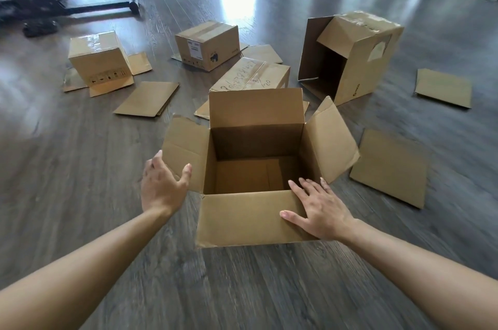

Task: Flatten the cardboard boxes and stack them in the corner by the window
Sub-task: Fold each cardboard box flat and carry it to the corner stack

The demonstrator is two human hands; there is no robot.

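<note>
Neither grip is closed on anything. Right hand [320,208] lies flat, fingers spread, on the near flap [242,219] of the open box [256,124]. Left hand [161,184] at the left flap [186,151], fingers loose and apart, thumb touching its edge; contact of the other fingers can't be told. Box sits upright on the wooden floor [80,168], all four flaps out. Behind it: four more boxes, the tall one [358,60] on its side, mouth open. Flat cardboard sheets [390,168] scattered around.
</note>
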